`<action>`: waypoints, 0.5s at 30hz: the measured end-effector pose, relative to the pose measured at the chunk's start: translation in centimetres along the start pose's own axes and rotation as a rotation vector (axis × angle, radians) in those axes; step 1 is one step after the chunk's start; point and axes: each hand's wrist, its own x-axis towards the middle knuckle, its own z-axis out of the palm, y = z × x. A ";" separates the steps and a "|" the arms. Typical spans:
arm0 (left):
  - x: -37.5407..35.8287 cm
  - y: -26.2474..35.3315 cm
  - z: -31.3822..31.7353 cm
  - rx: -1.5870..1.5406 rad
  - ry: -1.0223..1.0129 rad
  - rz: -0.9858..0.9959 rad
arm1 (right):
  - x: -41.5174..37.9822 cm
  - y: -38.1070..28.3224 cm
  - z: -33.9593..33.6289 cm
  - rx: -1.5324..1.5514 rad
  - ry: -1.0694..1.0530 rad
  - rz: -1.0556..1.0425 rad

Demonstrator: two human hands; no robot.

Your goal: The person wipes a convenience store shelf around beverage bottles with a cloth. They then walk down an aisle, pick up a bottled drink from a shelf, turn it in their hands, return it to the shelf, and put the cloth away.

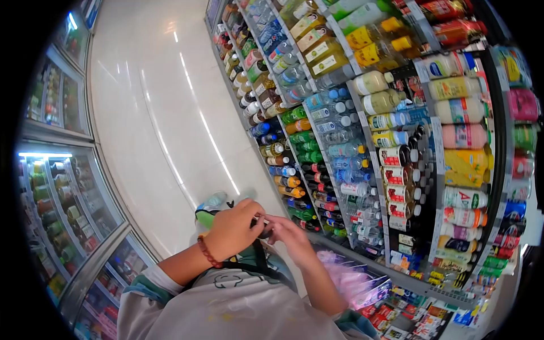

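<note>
In front of my chest both hands come together. My left hand (237, 225), with a reddish-brown bead bracelet (209, 253) at its wrist, is closed with curled fingers. My right hand (289, 235) meets it fingertip to fingertip in a pinch. Between them is a small dark object (265, 229), mostly covered by the fingers; its kind cannot be made out. A black strap (261, 255) runs down just below the hands. Behind my left hand, a green and pale item (205, 218) is partly hidden.
Shelves of bottled drinks (340, 141) line the right side. Glass-door coolers (71, 192) stand along the left. A shiny pale floor (153, 96) runs between them. Pink packages (348, 277) and small boxed goods (405, 317) sit at the lower right.
</note>
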 end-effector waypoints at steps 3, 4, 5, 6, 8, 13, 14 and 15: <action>-0.1 -0.4 -1.1 0.002 0.048 -0.091 | 2.6 -0.5 -0.1 -0.077 -0.096 0.046; -0.1 -0.5 -1.5 -0.014 0.088 -0.097 | 3.3 -0.8 0.2 -0.103 -0.119 0.066; -0.1 -0.7 -1.6 -0.031 0.127 -0.103 | 4.0 -1.1 0.4 -0.128 -0.140 0.087; -0.2 -1.1 -1.5 -0.046 0.169 -0.103 | 4.5 -1.5 0.6 -0.146 -0.155 0.113; -0.2 -1.6 -1.6 -0.013 0.224 -0.093 | 5.9 -1.7 0.4 -0.161 -0.204 0.136; -0.1 -0.6 -1.7 0.027 0.273 -0.113 | 11.2 -5.0 -3.2 -0.776 -0.280 -0.017; -0.1 -0.8 -1.2 0.029 0.300 -0.083 | 12.9 -7.0 -4.1 -0.867 -0.122 -0.058; 0.0 -0.5 -0.9 0.028 0.308 -0.088 | 14.8 -9.1 -5.2 -0.948 0.041 -0.099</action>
